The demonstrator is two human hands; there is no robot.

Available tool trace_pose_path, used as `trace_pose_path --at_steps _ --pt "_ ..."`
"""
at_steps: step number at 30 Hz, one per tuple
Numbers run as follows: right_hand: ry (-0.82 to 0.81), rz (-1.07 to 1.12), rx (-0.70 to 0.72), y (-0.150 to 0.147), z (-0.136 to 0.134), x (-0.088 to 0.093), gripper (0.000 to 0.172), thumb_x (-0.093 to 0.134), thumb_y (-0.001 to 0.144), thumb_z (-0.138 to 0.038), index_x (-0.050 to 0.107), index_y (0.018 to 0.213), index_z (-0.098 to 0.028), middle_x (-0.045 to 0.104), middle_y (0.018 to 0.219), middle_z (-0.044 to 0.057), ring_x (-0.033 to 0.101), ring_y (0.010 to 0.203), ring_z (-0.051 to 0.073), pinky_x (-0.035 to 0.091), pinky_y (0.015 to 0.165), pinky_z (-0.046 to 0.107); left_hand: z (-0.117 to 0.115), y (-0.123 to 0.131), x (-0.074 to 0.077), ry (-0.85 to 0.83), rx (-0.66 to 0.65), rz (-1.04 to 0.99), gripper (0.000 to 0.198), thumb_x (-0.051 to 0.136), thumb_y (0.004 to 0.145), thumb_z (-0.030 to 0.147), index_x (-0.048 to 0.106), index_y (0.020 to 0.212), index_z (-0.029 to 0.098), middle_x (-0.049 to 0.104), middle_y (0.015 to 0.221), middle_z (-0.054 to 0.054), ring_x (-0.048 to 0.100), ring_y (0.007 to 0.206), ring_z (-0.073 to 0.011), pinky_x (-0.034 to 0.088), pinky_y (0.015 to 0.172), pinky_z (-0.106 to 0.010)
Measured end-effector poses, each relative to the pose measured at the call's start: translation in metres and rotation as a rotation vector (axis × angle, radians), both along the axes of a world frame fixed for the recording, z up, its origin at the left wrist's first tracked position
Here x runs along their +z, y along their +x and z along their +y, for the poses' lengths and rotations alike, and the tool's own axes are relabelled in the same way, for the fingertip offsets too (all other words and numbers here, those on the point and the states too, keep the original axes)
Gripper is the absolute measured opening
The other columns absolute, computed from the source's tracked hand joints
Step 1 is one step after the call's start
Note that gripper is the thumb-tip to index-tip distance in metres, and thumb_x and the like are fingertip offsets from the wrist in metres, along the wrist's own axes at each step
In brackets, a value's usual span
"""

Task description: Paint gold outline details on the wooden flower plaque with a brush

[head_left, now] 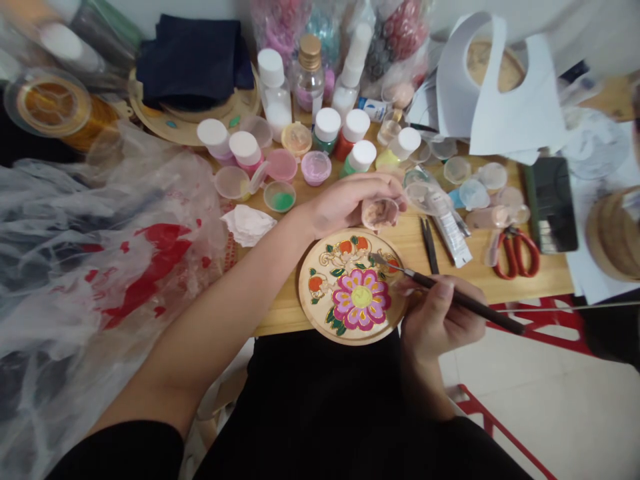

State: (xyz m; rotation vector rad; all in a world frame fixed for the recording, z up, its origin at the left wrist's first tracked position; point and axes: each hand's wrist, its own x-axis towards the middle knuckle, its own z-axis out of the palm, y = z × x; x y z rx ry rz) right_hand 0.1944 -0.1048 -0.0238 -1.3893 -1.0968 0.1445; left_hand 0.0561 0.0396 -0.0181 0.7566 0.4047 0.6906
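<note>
A round wooden disc [320,310] painted with a pink flower, orange fruits and green leaves lies at the table's front edge. My right hand [440,319] is closed round a thin dark paintbrush [450,295], whose tip rests on the disc's upper right part. My left hand [350,200] reaches over the disc and grips a small clear paint cup [380,213] with pale pink paint, just above the disc.
Several small paint pots and white-capped bottles [327,127] crowd the table behind. A crumpled tissue [249,225] lies left; tweezers [429,245], a tube [451,233], red scissors [517,250] and a dark phone [551,203] lie right. A plastic bag [100,253] fills the left side.
</note>
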Motion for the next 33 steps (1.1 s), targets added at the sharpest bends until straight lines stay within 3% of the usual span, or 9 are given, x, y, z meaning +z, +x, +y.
trace_pose_path --at_steps 17,24,33 --pt "0.031 0.106 0.051 0.0 -0.002 -0.004 0.008 0.067 0.087 -0.028 0.066 0.085 -0.02 0.062 0.062 -0.004 0.061 0.049 0.013 0.049 0.045 0.027 0.0 -0.001 0.003 0.008 -0.009 0.024 0.02 0.05 0.088 0.017 0.063 0.074 0.011 0.064 0.068 -0.001 0.06 0.061 -0.0085 0.048 0.063 -0.025" --pt "-0.004 0.138 0.12 0.012 -0.012 -0.01 0.012 0.07 0.081 -0.027 0.068 0.091 -0.02 0.068 0.08 0.0 0.066 0.065 0.014 0.054 0.059 0.031 0.001 -0.001 0.002 -0.008 -0.014 0.002 0.02 0.05 0.088 0.017 0.062 0.073 0.011 0.066 0.067 -0.001 0.061 0.061 -0.0076 0.049 0.062 -0.023" --pt "-0.034 -0.049 0.228 0.018 -0.016 -0.013 0.009 0.064 0.084 -0.027 0.068 0.088 -0.02 0.07 0.076 0.001 0.068 0.069 0.018 0.056 0.063 0.033 0.001 0.0 0.001 -0.024 -0.01 0.012 0.015 0.055 0.085 0.021 0.061 0.074 0.012 0.065 0.069 -0.001 0.061 0.061 -0.0076 0.047 0.06 -0.023"
